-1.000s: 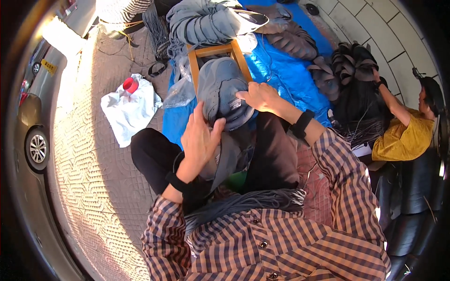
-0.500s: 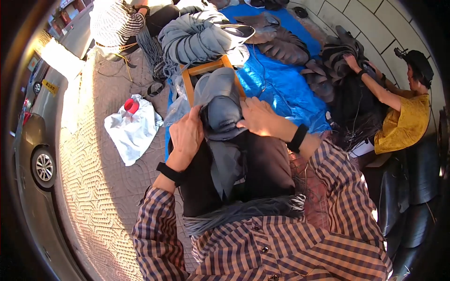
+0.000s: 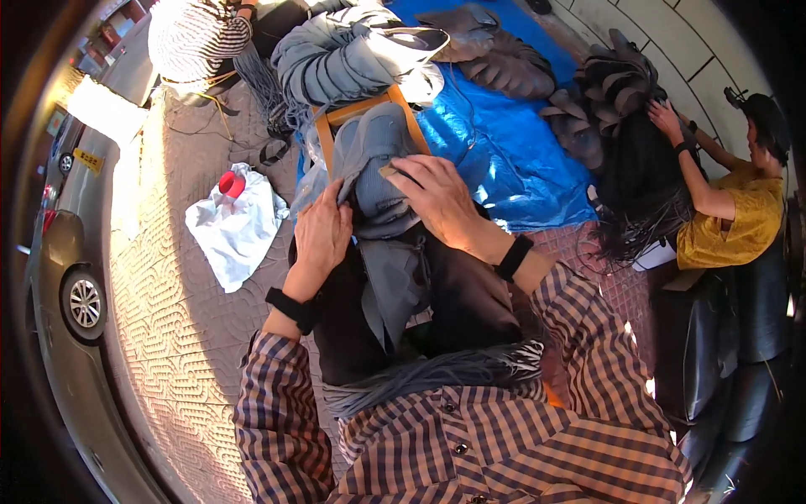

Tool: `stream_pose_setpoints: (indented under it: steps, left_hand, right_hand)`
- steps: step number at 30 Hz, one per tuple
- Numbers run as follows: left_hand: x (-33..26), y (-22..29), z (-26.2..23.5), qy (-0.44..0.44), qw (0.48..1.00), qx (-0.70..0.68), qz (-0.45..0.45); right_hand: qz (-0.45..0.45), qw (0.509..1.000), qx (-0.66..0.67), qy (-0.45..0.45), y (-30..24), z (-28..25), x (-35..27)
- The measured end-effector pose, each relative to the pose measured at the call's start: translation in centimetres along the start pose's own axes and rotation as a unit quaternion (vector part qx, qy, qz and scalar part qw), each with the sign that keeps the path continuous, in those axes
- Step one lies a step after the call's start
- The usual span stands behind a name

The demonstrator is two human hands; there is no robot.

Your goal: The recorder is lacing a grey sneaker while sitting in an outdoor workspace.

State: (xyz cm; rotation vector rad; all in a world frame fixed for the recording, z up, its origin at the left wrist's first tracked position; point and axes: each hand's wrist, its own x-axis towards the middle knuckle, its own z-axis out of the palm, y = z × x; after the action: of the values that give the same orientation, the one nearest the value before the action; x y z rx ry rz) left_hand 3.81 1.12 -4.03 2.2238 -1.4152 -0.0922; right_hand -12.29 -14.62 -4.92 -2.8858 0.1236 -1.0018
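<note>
A stack of grey, ribbed, curved fabric pieces (image 3: 382, 186) lies across my lap, its far end by a wooden frame (image 3: 325, 134). At its left edge my left hand (image 3: 321, 228) is closed, fingertips pinching the grey material. My right hand (image 3: 438, 200) rests over the stack's right side, with a small tan piece (image 3: 388, 170) at its fingertips; what that is I cannot make out. More grey fabric (image 3: 393, 286) hangs between my knees. A bunch of grey cords (image 3: 420, 380) lies across my waist.
Beyond the frame sits a large grey fabric bundle (image 3: 336, 63). A blue tarp (image 3: 512, 172) carries dark curved pieces (image 3: 504, 71). At right, a person in yellow (image 3: 726, 210) handles a dark bundle (image 3: 617, 92); another in stripes (image 3: 197, 42) sits far left. A white bag (image 3: 235, 227) holds a red object (image 3: 231, 184).
My right hand has moved left and farther over the stack, and the tan piece now shows. My left hand has shifted slightly left. The person in yellow has moved their hands.
</note>
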Motion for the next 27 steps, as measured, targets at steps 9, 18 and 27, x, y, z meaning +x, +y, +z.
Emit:
stream_pose_setpoints:
  steps: [9,18,27]
  left_hand:
    - [-1.5,-0.7,0.9,-0.006,0.996,-0.061,-0.066]
    - [-0.3,-0.7,1.3,0.056,0.996,-0.051,-0.036]
    - [-0.3,-0.3,1.0,0.021,0.995,-0.067,-0.073]
  right_hand:
    - [0.146,0.971,0.189,0.004,-0.8,-0.5,0.5]
    - [0.147,0.98,0.124,-0.059,0.2,0.1,1.1]
    - [0.095,0.987,0.088,-0.096,0.1,-0.4,0.2]
